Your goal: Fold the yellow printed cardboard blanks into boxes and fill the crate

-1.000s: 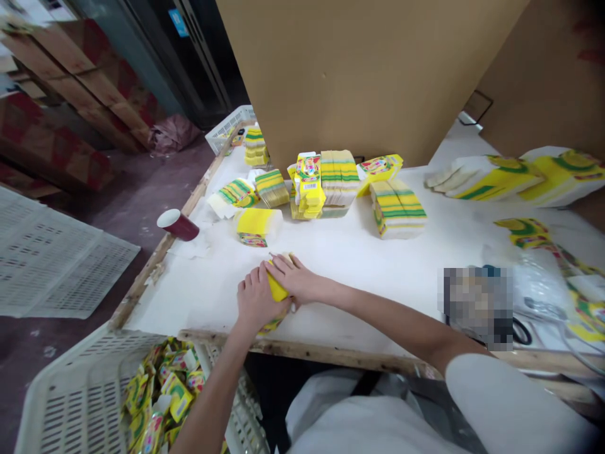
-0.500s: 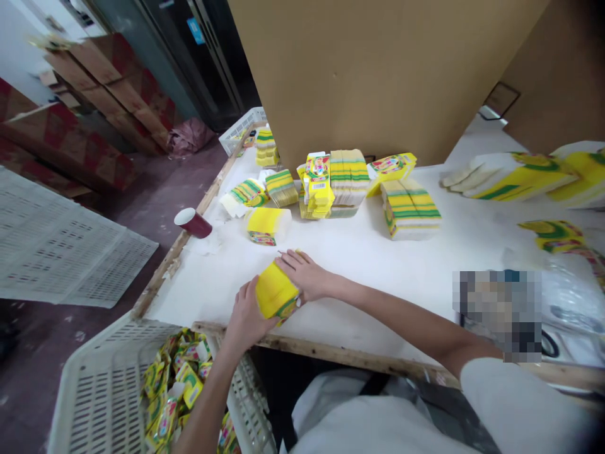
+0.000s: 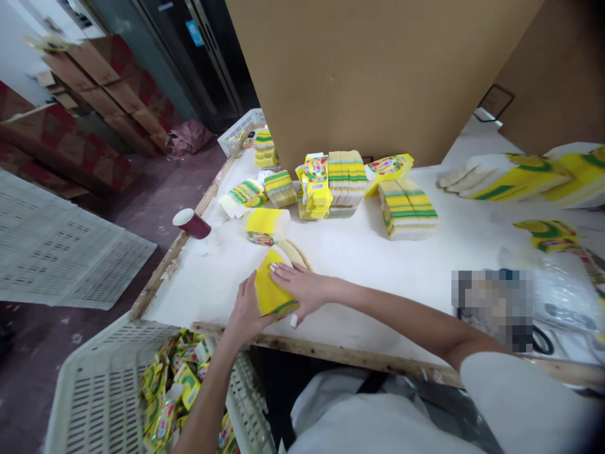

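Observation:
A fanned stack of yellow cartons point(image 3: 270, 282) stands on the white tabletop near its front edge, its pale flaps spread toward the back right. My left hand point(image 3: 246, 312) is wrapped round the stack's left and near side. My right hand point(image 3: 302, 285) lies over the right side, fingers extended across the yellow face. Just behind the stack is another small yellow bundle point(image 3: 267, 226). Further back are striped yellow-green bundles point(image 3: 347, 180), with a printed carton point(image 3: 316, 183) leaning on them, and another striped bundle point(image 3: 409, 211) to the right.
A dark red cup point(image 3: 191, 224) lies tipped at the table's left edge point(image 3: 161, 277). A white crate point(image 3: 104, 384) with many yellow cartons sits below left. A large cardboard box point(image 3: 378, 75) rises behind. Plastic bags point(image 3: 567, 296) and more flat cartons point(image 3: 548, 236) lie at right.
The stack's cartons have fanned out, showing pale flaps at the back. My right hand has moved from the stack's far corner onto its right face.

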`<action>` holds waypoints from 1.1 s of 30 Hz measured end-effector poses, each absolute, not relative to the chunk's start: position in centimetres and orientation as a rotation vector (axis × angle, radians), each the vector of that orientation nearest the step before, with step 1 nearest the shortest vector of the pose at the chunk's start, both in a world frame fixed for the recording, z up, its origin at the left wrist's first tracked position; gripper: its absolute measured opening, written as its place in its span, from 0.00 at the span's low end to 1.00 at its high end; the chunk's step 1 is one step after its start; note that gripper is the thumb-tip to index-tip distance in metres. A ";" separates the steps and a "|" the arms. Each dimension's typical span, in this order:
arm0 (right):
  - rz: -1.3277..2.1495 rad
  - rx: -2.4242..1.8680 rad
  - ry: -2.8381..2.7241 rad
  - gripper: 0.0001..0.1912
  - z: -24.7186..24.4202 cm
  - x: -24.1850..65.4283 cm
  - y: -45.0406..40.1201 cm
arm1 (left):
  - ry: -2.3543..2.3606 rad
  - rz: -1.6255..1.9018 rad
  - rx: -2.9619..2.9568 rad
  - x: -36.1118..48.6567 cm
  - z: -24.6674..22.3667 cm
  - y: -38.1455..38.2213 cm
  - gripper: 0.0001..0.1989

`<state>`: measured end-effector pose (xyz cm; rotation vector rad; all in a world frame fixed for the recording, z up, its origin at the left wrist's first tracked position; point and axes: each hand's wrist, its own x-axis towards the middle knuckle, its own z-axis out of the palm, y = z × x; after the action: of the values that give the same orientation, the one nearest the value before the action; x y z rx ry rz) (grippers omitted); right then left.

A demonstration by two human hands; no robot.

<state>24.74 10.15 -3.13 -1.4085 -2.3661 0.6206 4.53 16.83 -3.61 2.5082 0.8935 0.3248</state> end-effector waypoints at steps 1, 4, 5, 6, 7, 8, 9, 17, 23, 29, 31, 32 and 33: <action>0.653 -1.411 -2.314 0.62 -2.9 25.3 10.9 | 0.887 0.329 2.504 4.5 -3.6 16.8 0.50; 0.618 -1.566 -2.057 0.58 -2.6 27.3 13.3 | 0.874 0.364 2.485 4.5 -3.5 16.7 0.47; 0.622 -1.618 -2.000 0.58 -2.7 27.8 14.0 | 0.874 0.375 2.468 4.5 -3.5 16.7 0.46; 0.637 -1.644 -1.980 0.57 -2.9 28.2 14.5 | 0.882 0.394 2.433 4.5 -3.5 16.7 0.47; 0.657 -1.655 -1.983 0.55 -3.3 28.5 14.8 | 0.899 0.422 2.388 4.4 -3.5 16.7 0.47; 0.673 -1.652 -2.000 0.53 -3.7 28.6 14.9 | 0.916 0.446 2.343 4.4 -3.6 16.6 0.47; 0.684 -1.641 -2.020 0.52 -4.1 28.7 14.7 | 0.937 0.474 2.299 4.3 -3.8 16.6 0.48; 0.763 -1.566 -2.214 0.63 -5.7 29.5 10.2 | 1.016 0.615 1.973 4.0 -6.2 15.8 0.51; 0.693 -1.665 -2.142 0.72 -5.6 27.5 9.2 | 1.070 0.652 1.881 4.2 -6.7 15.5 0.53; 0.588 -1.757 -2.045 0.65 -5.7 26.0 9.4 | 1.026 0.716 1.731 4.6 -6.9 15.0 0.45; 0.532 -1.750 -1.986 0.61 -6.0 26.0 9.1 | 1.018 0.710 1.766 4.4 -6.8 14.8 0.43; 0.503 -1.742 -1.961 0.59 -6.2 25.9 8.9 | 1.011 0.696 1.808 4.2 -6.6 14.6 0.44; 0.479 -1.733 -1.943 0.58 -6.3 25.9 8.7 | 0.996 0.670 1.856 4.1 -6.5 14.5 0.47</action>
<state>25.88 8.73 -6.34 -1.7333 -1.9426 0.4792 4.05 14.45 -6.46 1.8564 0.9963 0.6701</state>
